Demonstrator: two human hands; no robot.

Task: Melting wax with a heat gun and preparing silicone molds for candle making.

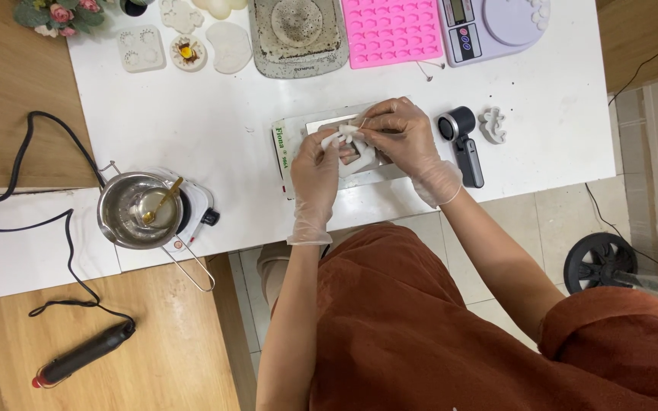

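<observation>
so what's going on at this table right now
A person in clear gloves works over a flat metal tray on the white table. The left hand and right hand together grip a small white moulded piece above the tray. A metal pot with a spoon sits on a small hot plate to the left; a pink mould and a scale lie at the far edge.

Both forearms extend forward, converging at the centre. The left hand [315, 171] is gloved, fingers curled in a pinch, palm down. The right hand [405, 141], also gloved, angles inward, its fingertips meeting those of the left.
</observation>
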